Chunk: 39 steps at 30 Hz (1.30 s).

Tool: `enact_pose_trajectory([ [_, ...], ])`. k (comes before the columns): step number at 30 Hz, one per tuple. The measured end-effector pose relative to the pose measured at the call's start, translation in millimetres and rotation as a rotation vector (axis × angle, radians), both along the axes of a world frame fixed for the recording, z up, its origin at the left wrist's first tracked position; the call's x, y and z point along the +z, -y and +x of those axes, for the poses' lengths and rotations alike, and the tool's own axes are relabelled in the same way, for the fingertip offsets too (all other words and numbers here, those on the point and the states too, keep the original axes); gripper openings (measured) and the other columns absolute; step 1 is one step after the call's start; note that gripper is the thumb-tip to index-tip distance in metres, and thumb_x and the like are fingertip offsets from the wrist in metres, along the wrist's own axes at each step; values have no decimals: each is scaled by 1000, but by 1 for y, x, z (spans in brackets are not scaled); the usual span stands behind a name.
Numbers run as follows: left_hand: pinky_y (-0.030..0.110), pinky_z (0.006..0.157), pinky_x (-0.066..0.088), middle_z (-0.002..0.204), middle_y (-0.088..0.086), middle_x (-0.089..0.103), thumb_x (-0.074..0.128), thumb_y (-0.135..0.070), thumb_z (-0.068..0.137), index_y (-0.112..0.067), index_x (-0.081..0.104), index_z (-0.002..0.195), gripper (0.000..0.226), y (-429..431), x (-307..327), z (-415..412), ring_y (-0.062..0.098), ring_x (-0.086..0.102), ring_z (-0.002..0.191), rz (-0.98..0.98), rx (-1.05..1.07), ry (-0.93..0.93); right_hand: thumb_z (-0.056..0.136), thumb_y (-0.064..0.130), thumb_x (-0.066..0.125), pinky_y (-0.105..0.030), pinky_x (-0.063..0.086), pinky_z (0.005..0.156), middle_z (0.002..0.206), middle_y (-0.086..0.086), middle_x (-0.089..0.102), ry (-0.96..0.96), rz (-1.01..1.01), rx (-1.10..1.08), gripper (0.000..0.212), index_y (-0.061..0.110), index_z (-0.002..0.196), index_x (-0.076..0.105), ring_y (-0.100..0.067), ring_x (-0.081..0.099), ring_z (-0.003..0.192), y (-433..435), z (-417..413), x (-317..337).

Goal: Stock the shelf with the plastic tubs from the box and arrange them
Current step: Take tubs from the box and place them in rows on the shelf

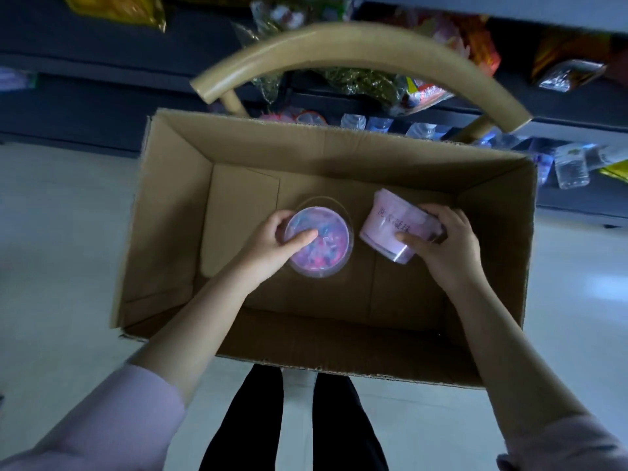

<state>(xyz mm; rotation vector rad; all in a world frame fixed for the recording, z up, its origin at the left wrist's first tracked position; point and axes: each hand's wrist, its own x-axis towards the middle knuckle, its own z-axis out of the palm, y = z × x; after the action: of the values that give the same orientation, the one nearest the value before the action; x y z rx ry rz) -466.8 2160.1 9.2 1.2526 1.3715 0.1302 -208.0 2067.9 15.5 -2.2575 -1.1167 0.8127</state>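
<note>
down inside the open brown cardboard box (238, 158) both hands are busy at once. left hand (272, 243) has its fingers wrapped round the rim of an upright round clear plastic tub full of pink and blue bits (317, 244), thumb laid across the lid. right hand (445, 246) grips a second pink-labelled plastic tub (397, 226) that's tipped on its side, thumb on the label, fingers curled over the lid end. the two tubs sit near each other but apart, low in the box; can't tell if they're off the bottom yet.

so this looks like the pick-up step — nothing on the shelf from this pair yet. next move would be lifting both straight up past the box walls, then reaching over the curved wooden chair back (356, 39) toward the dark shelving (85, 62) behind. the tilted one needs turning upright before it goes down, label facing out — otherwise the row looks messy.
</note>
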Motion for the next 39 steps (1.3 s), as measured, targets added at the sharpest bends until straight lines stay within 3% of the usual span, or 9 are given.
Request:
enact_pose_trajectory([
  [5, 11, 66, 50, 109, -11, 62, 71, -55, 65, -33, 54, 115, 58, 24, 109, -29, 8, 62, 100, 91, 282, 142, 75, 27, 81, -26, 50, 77, 111, 1, 62, -266, 233, -183, 43, 29, 113, 61, -16, 63, 98, 18, -28, 108],
  [10, 26, 80, 55, 108, -13, 67, 78, -63, 60, -35, 58, 115, 65, 48, 230, -65, 3, 64, 97, 305, 493, 238, 73, 29, 81, -43, 53, 90, 104, 3, 71, -505, 452, -193, 36, 31, 106, 66, -21, 67, 101, 34, -70, 237],
  [14, 24, 82, 53, 128, -3, 56, 82, -65, 50, -32, 55, 124, 85, 58, 308, -99, 8, 60, 109, 523, 583, 359, 73, 28, 79, -36, 54, 83, 104, -1, 71, -573, 596, -94, 36, 27, 106, 65, -22, 68, 98, 27, -114, 321],
  [19, 20, 91, 48, 124, -21, 38, 72, -57, 54, -38, 44, 132, 85, 55, 394, -172, 1, 50, 114, 906, 510, 282, 82, 19, 72, -33, 58, 78, 98, 5, 71, -602, 718, 55, 32, 18, 113, 62, -19, 67, 91, 9, -180, 403],
  [22, 34, 104, 43, 125, -24, 32, 71, -59, 59, -31, 37, 142, 95, 54, 427, -232, 12, 41, 128, 1053, 465, 218, 86, 15, 68, -30, 58, 81, 96, 10, 71, -642, 788, 89, 31, 17, 116, 61, -17, 68, 94, 4, -232, 434],
  [27, 1, 96, 25, 122, -26, 25, 67, -64, 60, -41, 35, 140, 90, 53, 475, -329, 9, 28, 130, 1278, 419, 88, 72, 29, 72, -34, 54, 83, 98, 4, 72, -689, 881, 118, 43, 20, 114, 64, -16, 68, 93, -11, -333, 468],
  [32, 7, 96, 22, 134, -15, 30, 66, -64, 60, -44, 37, 138, 85, 36, 504, -398, 9, 23, 131, 1349, 352, 39, 62, 41, 81, -36, 55, 85, 99, 0, 72, -702, 958, 136, 53, 19, 108, 66, -19, 68, 93, -34, -410, 492],
  [35, 4, 96, 22, 133, -15, 35, 63, -68, 62, -45, 34, 137, 83, 17, 514, -424, 7, 23, 130, 1365, 313, 48, 70, 25, 75, -32, 57, 81, 98, 1, 72, -655, 978, 177, 36, 19, 105, 66, -18, 67, 91, -47, -434, 504],
  [39, 22, 100, 27, 131, -10, 37, 58, -73, 61, -45, 32, 137, 86, -24, 522, -437, 12, 26, 129, 1337, 311, 58, 77, 17, 74, -29, 55, 78, 100, 1, 72, -555, 969, 203, 28, 22, 104, 67, -17, 67, 92, -75, -449, 520],
])
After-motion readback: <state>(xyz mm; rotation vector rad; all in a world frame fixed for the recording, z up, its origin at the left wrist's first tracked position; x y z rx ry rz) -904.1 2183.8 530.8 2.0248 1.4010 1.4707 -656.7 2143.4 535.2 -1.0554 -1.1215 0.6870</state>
